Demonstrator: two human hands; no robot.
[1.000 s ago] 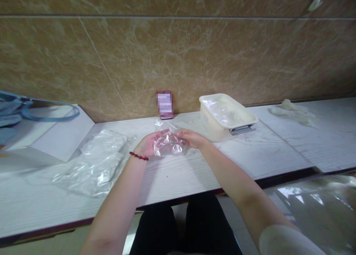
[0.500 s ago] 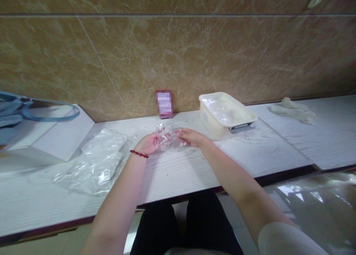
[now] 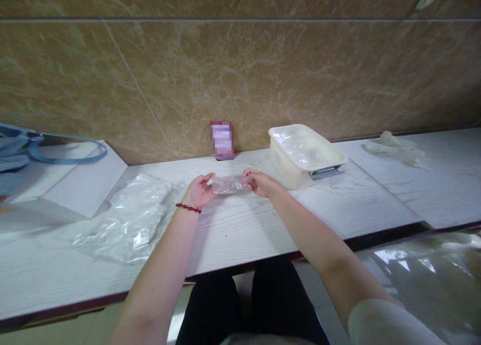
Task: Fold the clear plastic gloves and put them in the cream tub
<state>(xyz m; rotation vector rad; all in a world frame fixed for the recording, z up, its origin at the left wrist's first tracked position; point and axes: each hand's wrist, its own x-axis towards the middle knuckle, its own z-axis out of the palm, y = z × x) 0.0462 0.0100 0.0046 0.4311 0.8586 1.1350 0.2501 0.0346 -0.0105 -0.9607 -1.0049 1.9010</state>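
Between my two hands a small clear plastic bag (image 3: 230,184) is stretched out flat above the white wood-grain table (image 3: 244,234). My left hand (image 3: 202,190), with a dark red bead bracelet at the wrist, pinches the bag's left end. At the other end, the fingers of my right hand (image 3: 259,183) are closed on the plastic. Whether anything lies inside the bag, I cannot tell. To the left of my left hand, a pile of clear plastic bags (image 3: 137,219) is spread on the table.
A cream plastic bin (image 3: 289,167) holding clear plastic stands to the right, near the tiled wall (image 3: 225,74). Against that wall leans a phone-like object (image 3: 223,140). A white box (image 3: 86,179) with a blue strap (image 3: 75,160) is far left; a pale crumpled glove-like item (image 3: 396,149) lies far right.
The plastic bag has gone from a crumpled, puffed shape to a flatter, narrower strip between my hands. My left fingers have shifted slightly; the other things stay where they were.
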